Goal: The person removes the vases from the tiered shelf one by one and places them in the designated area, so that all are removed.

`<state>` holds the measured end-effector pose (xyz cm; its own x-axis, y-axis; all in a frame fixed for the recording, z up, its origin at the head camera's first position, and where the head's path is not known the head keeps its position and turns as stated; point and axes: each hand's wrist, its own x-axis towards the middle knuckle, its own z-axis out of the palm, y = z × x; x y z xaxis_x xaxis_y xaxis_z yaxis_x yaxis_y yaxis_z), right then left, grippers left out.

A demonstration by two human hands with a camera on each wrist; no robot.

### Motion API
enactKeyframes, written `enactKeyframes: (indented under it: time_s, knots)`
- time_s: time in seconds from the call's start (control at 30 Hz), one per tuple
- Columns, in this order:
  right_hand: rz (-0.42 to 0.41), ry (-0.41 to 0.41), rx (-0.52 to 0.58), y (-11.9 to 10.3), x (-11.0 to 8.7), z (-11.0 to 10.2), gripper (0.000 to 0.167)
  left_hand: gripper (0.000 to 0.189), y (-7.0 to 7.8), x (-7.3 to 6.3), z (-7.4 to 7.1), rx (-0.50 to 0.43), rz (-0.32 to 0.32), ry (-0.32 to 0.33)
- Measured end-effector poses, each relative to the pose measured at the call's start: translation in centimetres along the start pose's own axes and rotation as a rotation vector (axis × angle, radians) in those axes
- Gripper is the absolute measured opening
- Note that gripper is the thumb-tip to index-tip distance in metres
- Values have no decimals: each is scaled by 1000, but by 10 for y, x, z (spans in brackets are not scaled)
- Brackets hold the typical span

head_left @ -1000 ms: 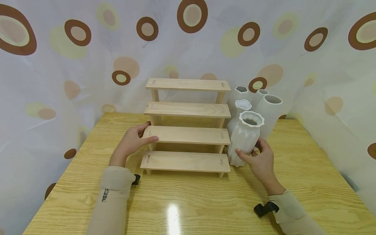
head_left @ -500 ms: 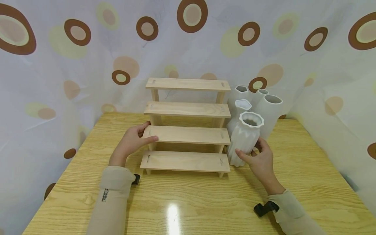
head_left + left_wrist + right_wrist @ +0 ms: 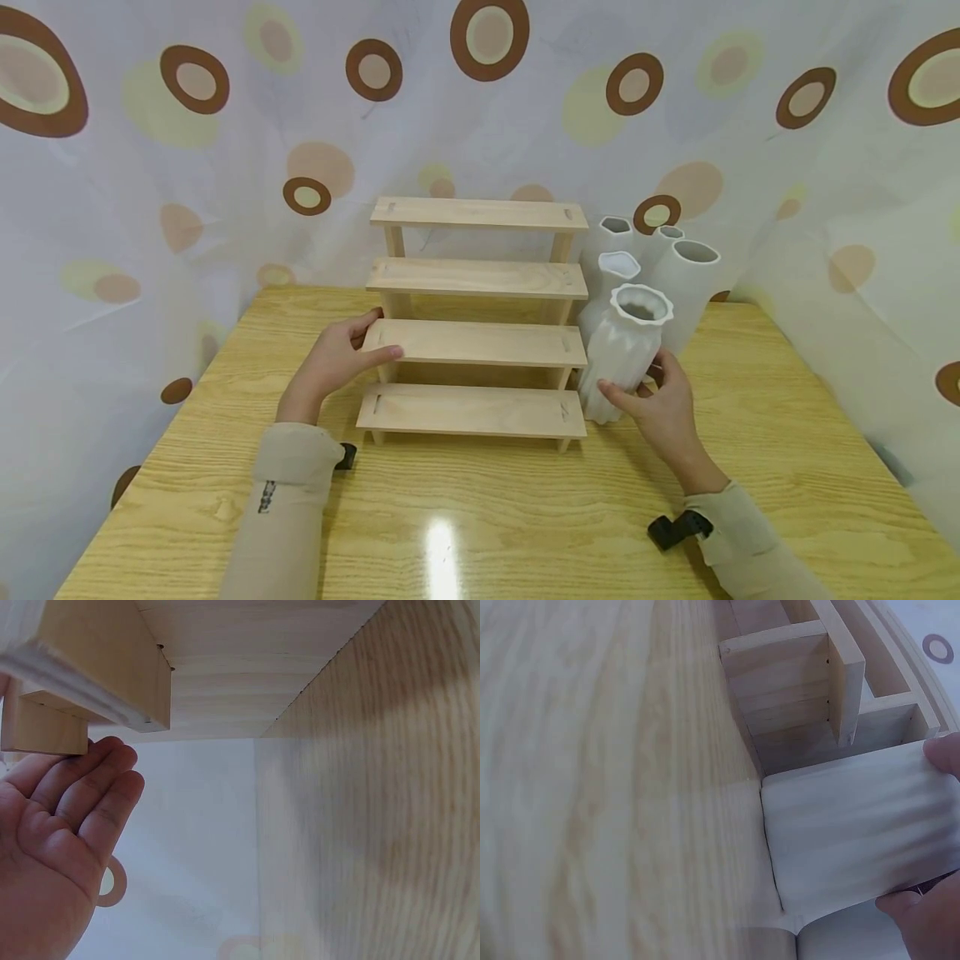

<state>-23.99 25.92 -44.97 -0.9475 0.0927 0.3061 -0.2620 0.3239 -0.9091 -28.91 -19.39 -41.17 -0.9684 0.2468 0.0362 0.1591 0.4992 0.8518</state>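
A light wooden tiered display stand (image 3: 472, 342) stands on the table. My left hand (image 3: 339, 356) holds its left end at the second step from the bottom, thumb on top of the board. In the left wrist view the fingers (image 3: 97, 784) reach along the side of the wood. Right of the stand is a white ribbed vase (image 3: 624, 354) with a scalloped rim, upright on the tabletop. My right hand (image 3: 663, 408) grips its lower right side, thumb in front, other fingers partly hidden behind. In the right wrist view the vase (image 3: 855, 832) sits close beside the stand.
Several taller white vases stand clustered behind the ribbed one, among them a round-mouthed vase (image 3: 686, 283) and one with a pentagonal mouth (image 3: 617, 225). The wood-grain table (image 3: 540, 525) ends at a patterned cloth backdrop (image 3: 420, 133) behind and at both sides.
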Motion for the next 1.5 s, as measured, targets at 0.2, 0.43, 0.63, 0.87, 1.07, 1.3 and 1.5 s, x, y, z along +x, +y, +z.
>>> enactKeyframes:
  time_s: [0.2, 0.43, 0.63, 0.87, 1.07, 1.3, 1.5]
  knots:
    - [11, -21, -9, -1, -1, -3, 76, 96, 1, 1, 1, -8, 10, -9]
    - [9, -36, -23, -1, -1, -6, 76, 94, 1, 1, 2, -3, 4, -14]
    - [9, -50, 8, 4, 2, -1, 76, 98, -2, -4, -2, 22, -3, 5]
    - [18, -52, -7, -2, 2, 6, 76, 100, -7, -7, -5, 47, 7, 28]
    - [10, -63, -8, -26, -3, 9, 71, 100, -8, -10, -2, 68, -11, 60]
    - [10, -65, -38, -18, -4, 8, 68, 97, -8, -15, 3, 100, -58, 87]
    - [-11, -34, -45, -8, -3, 5, 65, 95, -6, -18, 7, 112, -67, 130]
